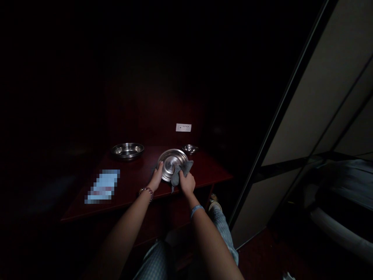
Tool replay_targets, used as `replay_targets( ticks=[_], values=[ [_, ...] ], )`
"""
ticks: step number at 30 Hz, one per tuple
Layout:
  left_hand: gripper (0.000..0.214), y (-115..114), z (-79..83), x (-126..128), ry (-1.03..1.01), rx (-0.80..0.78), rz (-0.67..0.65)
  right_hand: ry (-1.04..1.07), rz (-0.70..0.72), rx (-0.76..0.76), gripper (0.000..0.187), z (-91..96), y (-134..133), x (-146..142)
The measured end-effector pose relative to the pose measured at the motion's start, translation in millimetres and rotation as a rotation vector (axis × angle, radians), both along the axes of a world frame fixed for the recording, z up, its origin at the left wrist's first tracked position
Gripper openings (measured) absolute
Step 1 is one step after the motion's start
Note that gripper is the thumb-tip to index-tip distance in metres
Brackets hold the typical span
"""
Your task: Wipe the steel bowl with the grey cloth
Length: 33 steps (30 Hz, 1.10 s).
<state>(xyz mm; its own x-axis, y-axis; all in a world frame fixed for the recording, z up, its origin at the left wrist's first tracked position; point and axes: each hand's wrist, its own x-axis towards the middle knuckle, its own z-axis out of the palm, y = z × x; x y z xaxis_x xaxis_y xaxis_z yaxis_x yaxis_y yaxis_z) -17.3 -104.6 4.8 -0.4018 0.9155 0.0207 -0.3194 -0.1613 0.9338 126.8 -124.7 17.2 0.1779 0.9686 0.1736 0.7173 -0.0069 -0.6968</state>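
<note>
A shiny round metal bowl (167, 158) is held tilted over the front part of a dark red desk, its inside facing me. My left hand (157, 177) grips the bowl's left rim, thumb on the inner side. In my right hand (187, 182) is a bunched grey cloth (176, 177), pressed against the lower right of the bowl. One corner of the cloth sticks up to the right and another end hangs below the rim. The fingers behind the bowl and cloth are hidden.
On the desk (134, 177), a wide metal bowl (128, 151) stands at the back left and a small metal bowl (190, 149) at the back right. A blurred-out bright rectangle (103, 186) lies front left. A white socket (183, 127) is on the wall; a tall panel (303, 116) rises to the right.
</note>
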Motion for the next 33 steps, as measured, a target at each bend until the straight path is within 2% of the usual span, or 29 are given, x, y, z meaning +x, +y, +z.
replay_targets(
  ticks=[3,33],
  values=[
    [0.037,-1.5,2.4,1.2,-0.01,-0.044,0.038,0.004,0.004,0.0,0.042,1.7,-1.4,-0.2],
    [0.039,-3.2,4.5,2.1,-0.025,-0.055,0.002,0.005,-0.049,-0.037,0.045,-1.1,7.0,-0.5]
  ],
)
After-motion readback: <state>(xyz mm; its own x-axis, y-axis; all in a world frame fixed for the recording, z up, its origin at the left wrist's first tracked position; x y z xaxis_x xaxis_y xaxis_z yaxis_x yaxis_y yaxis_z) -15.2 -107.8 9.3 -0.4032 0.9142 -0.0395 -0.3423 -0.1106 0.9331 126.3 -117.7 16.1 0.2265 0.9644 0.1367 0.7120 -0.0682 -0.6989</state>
